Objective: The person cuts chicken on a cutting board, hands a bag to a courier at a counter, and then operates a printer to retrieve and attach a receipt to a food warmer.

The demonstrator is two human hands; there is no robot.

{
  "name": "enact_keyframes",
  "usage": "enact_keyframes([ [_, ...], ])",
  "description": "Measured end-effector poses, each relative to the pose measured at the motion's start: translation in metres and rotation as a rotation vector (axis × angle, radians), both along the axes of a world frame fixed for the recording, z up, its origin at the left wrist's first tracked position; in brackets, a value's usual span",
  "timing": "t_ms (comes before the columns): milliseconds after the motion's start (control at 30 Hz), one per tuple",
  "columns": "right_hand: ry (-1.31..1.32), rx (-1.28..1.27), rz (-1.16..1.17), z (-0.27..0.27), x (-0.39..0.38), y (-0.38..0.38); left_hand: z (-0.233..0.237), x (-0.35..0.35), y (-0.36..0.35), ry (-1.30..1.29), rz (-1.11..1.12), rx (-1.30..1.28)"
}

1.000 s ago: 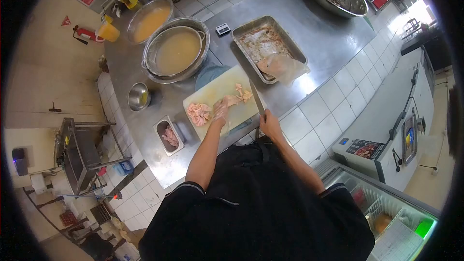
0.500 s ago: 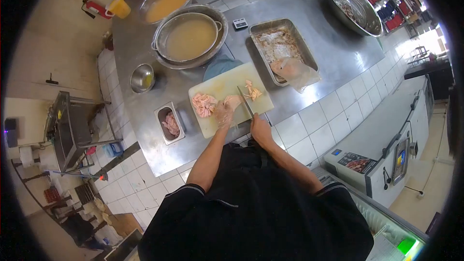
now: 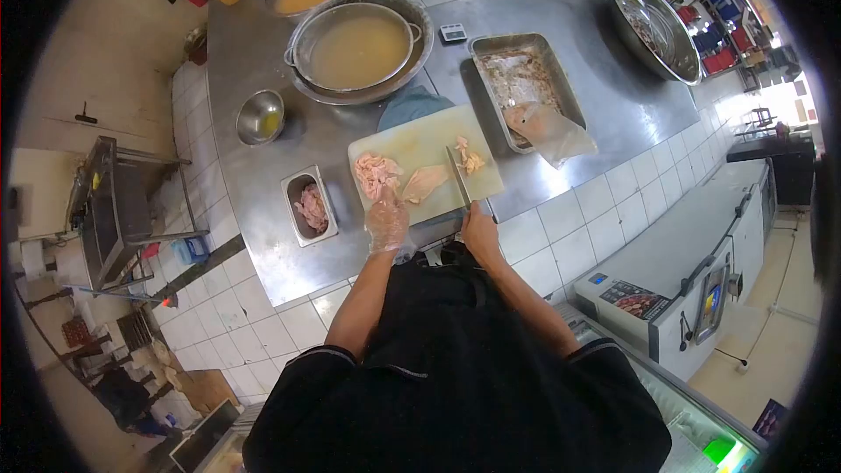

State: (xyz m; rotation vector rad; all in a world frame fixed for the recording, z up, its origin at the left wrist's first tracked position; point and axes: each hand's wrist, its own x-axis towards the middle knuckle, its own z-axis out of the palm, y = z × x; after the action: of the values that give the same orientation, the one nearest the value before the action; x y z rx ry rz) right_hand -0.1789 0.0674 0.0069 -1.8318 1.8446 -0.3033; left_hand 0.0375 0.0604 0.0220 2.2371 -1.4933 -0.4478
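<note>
The right hand [image 3: 480, 229] is closed around the handle of a knife [image 3: 458, 177], whose blade lies across the near right part of the cutting board [image 3: 412, 142], just beside a flat piece of raw meat [image 3: 426, 182]. The left hand [image 3: 387, 221], in a clear glove, sits at the board's near edge with fingers loosely spread, gripping nothing, just below a pile of cut pieces [image 3: 377, 173]. A few smaller scraps [image 3: 470, 158] lie right of the blade. Left of the board stands a small steel container [image 3: 308, 208] with more meat; behind it are a blue cloth [image 3: 407, 107], a pot of broth [image 3: 361, 44] and a steel tray [image 3: 526, 74]
</note>
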Motion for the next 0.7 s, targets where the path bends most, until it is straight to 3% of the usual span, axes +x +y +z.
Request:
enact_keyframes([
  [33, -0.005, -0.006, 0.004, 0.001, 0.000, 0.000, 0.003, -0.001, 0.001, -0.005, 0.015, 0.022],
  [133, -0.022, -0.012, 0.009, 0.010, 0.004, -0.004, -0.012, -0.016, -0.011, -0.039, -0.255, -0.414],
  [433, -0.048, -0.074, 0.056, -0.011, 0.051, -0.070, -0.070, -0.034, -0.049, 0.238, -0.413, -0.423],
  [700, -0.059, 0.007, 0.040, -0.017, 0.054, -0.060, -0.074, -0.038, -0.049, 0.157, -0.384, -0.408],
])
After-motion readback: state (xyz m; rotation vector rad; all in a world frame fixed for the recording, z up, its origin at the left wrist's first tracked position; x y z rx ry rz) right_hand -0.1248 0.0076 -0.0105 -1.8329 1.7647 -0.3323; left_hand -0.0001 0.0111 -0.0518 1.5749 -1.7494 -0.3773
